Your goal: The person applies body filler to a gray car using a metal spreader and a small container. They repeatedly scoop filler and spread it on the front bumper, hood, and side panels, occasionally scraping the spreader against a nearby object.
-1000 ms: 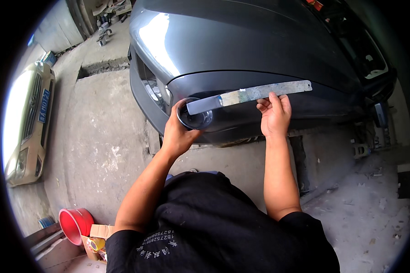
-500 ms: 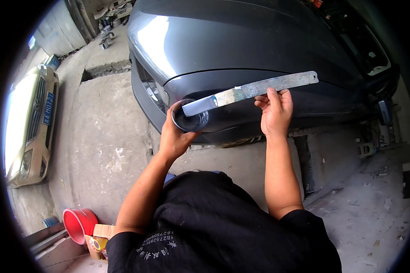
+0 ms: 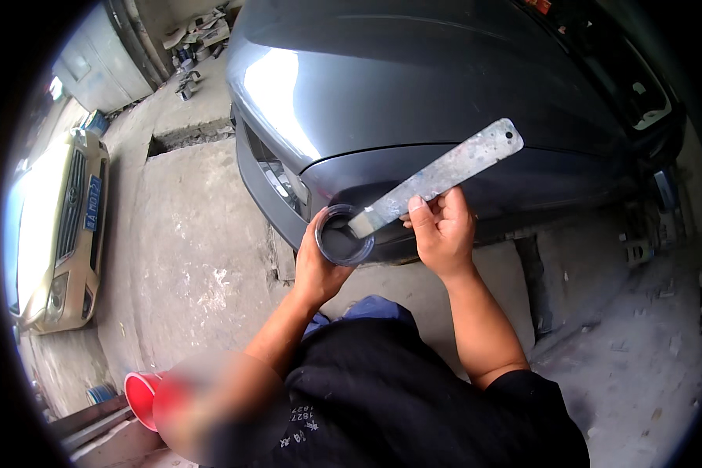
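My left hand (image 3: 320, 264) is wrapped round a clear cup (image 3: 345, 256) with dark grey paint (image 3: 337, 234) inside. A flat, paint-stained mixing stick (image 3: 448, 166) slants down into the cup, its lower end hidden below the rim. My right hand (image 3: 444, 230) pinches the stick near its middle, between thumb and fingers. The stick's upper end, with a small hole, points up and to the right. Both hands are in front of the dark grey car's front fender (image 3: 413, 175).
The dark grey car's hood (image 3: 413, 78) fills the top. Another, light-coloured car (image 3: 58, 234) stands at the left. A red bucket (image 3: 140, 394) sits at the lower left, beside a blurred patch. A long slot (image 3: 187, 138) breaks the concrete floor.
The stick has gone deeper into the cup and stands at a steeper slant. My right hand has come left and down, closer to the cup; the cup appears slightly lower and to the right.
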{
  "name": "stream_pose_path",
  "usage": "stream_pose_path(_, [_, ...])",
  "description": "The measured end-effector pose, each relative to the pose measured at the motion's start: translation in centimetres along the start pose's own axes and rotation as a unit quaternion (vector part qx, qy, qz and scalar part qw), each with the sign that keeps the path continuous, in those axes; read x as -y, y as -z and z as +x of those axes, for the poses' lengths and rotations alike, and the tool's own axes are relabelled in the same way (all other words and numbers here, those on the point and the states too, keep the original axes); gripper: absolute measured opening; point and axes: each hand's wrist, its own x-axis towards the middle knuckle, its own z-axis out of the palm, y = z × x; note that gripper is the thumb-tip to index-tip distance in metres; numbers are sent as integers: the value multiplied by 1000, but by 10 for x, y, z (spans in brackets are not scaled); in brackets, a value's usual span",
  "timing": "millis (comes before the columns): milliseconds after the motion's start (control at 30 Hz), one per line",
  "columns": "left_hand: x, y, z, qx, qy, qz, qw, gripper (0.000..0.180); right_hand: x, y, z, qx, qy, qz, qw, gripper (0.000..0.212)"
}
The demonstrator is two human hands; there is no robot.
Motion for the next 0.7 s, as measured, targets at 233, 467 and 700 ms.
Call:
stream_pose_path(233, [-3, -10, -6, -48, 47, -7, 998, 87, -14, 16, 14, -38, -129, 156, 978, 11])
stream_pose_path(467, [-31, -43, -6, -148, 88, 5, 985, 80, -26, 57, 42, -28, -86, 195, 977, 11])
stream_pose_path(700, [-55, -58, -3, -204, 100, 12, 974, 77, -33, 80, 55, -46, -82, 226, 970, 13])
